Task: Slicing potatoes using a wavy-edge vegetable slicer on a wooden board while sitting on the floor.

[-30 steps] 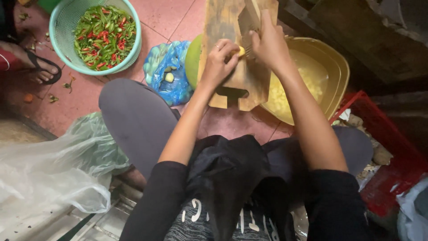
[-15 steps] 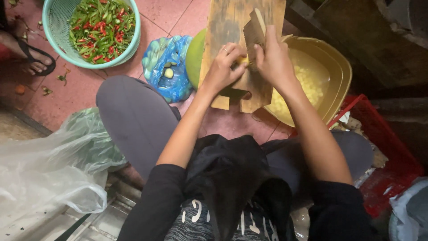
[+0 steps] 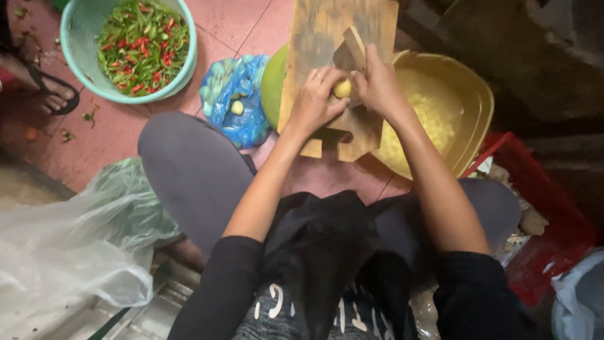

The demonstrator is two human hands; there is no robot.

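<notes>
Both hands meet over the board (image 3: pixel 327 38): left hand (image 3: pixel 313 104) pinches a yellow piece (image 3: pixel 342 89). Right hand (image 3: pixel 377 88) grips the knife (image 3: pixel 350 50) just right of it.

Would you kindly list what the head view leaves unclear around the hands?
- Blade or tool under the right hand: hidden by the fingers.
- Small yellow piece: mostly covered by the left hand; kind unclear.
- Wooden board: top cut off by the frame.
- Blue bag contents: too small.

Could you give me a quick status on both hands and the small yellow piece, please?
Left hand pinches the small yellow piece on the wooden board. Right hand grips the knife beside it. Yellow basin underneath, nothing blocking.
</notes>
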